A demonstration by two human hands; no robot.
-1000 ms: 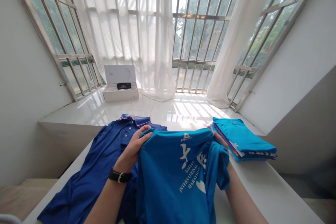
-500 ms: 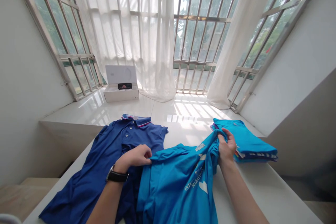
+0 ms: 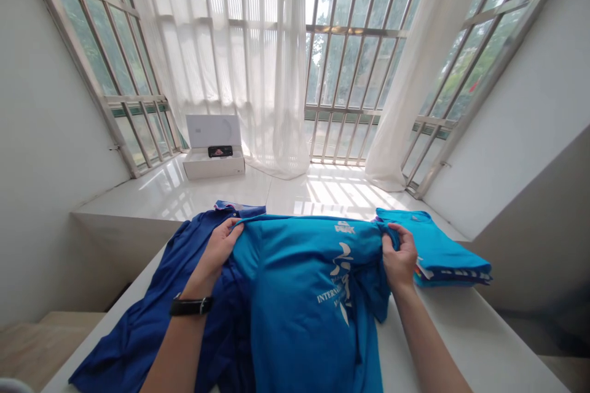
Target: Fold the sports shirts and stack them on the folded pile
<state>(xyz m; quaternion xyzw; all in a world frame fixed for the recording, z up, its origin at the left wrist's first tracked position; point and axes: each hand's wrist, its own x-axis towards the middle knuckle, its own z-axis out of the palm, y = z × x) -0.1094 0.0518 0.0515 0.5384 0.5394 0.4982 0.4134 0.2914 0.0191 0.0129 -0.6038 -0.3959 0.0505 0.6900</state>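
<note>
A turquoise T-shirt (image 3: 304, 295) with white lettering and a white graphic hangs stretched between my hands, its lower part reaching past the bottom of the view. My left hand (image 3: 224, 242) pinches its upper left edge; a black-strapped watch circles that wrist. At the opposite upper corner, my right hand (image 3: 400, 255) grips bunched fabric. Under and left of the T-shirt lies a dark blue polo shirt (image 3: 157, 313), its collar and chest now partly covered. Just beyond my right hand sits a stack of folded shirts (image 3: 437, 245), turquoise on top.
The shirts lie on a white table (image 3: 442, 331) against a glossy white window ledge (image 3: 286, 190). An open white box (image 3: 214, 166) with a black phone (image 3: 220, 151) in it stands on the ledge. Sheer curtains (image 3: 225, 61) hang before barred windows.
My left hand has moved up and to the left, pulling the T-shirt's top edge straight. More of the print shows, and the polo's front is covered. My right hand stays nearly in place.
</note>
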